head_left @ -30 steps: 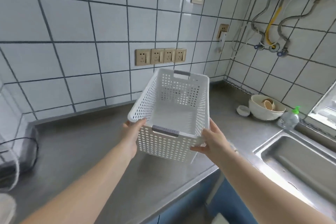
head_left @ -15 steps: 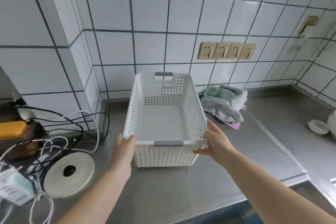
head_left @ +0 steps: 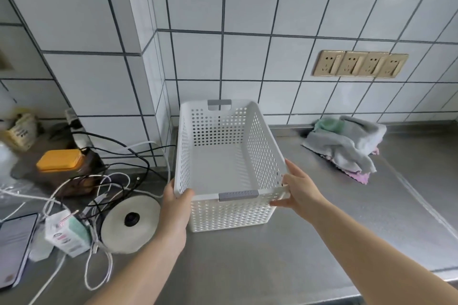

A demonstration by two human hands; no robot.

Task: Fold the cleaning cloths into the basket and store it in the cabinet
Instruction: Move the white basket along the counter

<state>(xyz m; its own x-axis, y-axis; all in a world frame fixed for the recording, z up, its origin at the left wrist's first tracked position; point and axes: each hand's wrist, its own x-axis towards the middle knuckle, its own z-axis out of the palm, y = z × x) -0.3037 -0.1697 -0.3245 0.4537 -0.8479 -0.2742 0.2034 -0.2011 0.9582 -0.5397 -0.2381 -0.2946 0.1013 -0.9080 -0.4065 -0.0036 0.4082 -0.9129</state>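
- Basket point(head_left: 223, 168) — white perforated plastic, empty — is seen on the steel counter point(head_left: 285, 255), its far end close to the tiled wall point(head_left: 272, 7), its near end towards the person.
- It is held at the near corners: the left hand point(head_left: 177, 202) is wrapped over the near-left corner of the rim, thumb inside, and the right hand point(head_left: 301, 189) is laid against the near-right corner with fingers fairly straight, the thumb under the rim edge.
- Whether the base rests fully on the counter or is just clear of it cannot be told.
- It is judged light and stiff; the thin holed walls may flex a little if squeezed, so the thicker rim or the grey handle grips point(head_left: 238, 195) at the two short ends are the better places to take hold.
- Smooth plastic on smooth steel is likely to slide easily — a push could shift it while cloths are laid in.
- Cleaning cloths point(head_left: 347, 146) lie in a crumpled heap to the right of the basket, near the wall, well apart from it; grey, green and pink layers are visible.
- They are judged soft, limp and light; each would be best pinched at two corners and lifted clear so that it hangs flat for folding.
- No cloth is in the basket yet.
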